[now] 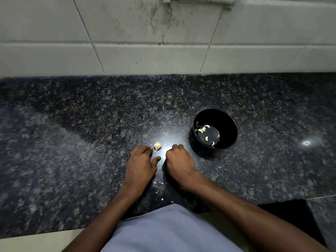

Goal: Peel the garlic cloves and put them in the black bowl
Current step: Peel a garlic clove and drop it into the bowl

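Left hand (141,160) rests on the granite counter (72,142), fingers curled under, thumb extended; no object seen in it. Right hand (179,160) is fisted; contents cannot be determined. One unpeeled garlic clove (157,146) lies just beyond and between both hands. Black bowl (227,120), holding peeled cloves (203,129), sits near the right hand's outer side.

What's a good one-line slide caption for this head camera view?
Both hands, left hand and right hand, rest on the counter beside an unpeeled garlic piece; peeled cloves lie in the black bowl.
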